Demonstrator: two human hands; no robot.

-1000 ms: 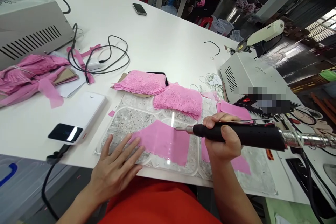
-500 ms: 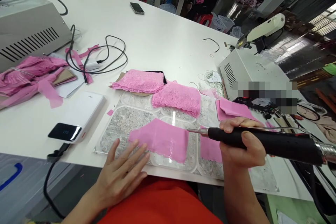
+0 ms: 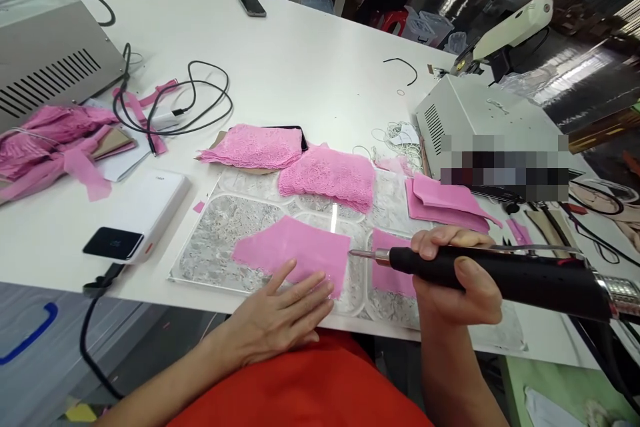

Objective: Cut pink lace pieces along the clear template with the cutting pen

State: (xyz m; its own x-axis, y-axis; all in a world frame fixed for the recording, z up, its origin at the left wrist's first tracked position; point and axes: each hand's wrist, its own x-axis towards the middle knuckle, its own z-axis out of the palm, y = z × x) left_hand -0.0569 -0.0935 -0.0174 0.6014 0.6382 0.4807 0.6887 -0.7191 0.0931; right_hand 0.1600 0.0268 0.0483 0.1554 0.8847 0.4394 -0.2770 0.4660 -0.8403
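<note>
My left hand (image 3: pixel 290 310) lies with spread fingers over the lower edge of a flat pink fabric piece (image 3: pixel 295 247). That piece rests on a clear sheet over a grey stone-patterned board (image 3: pixel 215 237). In my right hand (image 3: pixel 460 273) is a black-handled pen-like tool (image 3: pixel 525 280) with a thin metal tip, my fingers wrapped round its handle. The tip points left, close to the fabric's right edge; whether it touches, I cannot tell. Another pink fabric piece (image 3: pixel 390 267) lies to the right, partly behind my right hand.
Two stacks of pink lace, one a lace stack (image 3: pixel 327 177), lie behind. Folded pink fabric (image 3: pixel 445 200) is at right, before a grey machine box (image 3: pixel 470 127). A power bank (image 3: pixel 145 213), cables and another grey box (image 3: pixel 50 53) stand left. A person sits in the background.
My left hand has moved right, from the fabric's left end to its lower middle. My right hand still holds the tool near the right edge. The camera view has shifted slightly.
</note>
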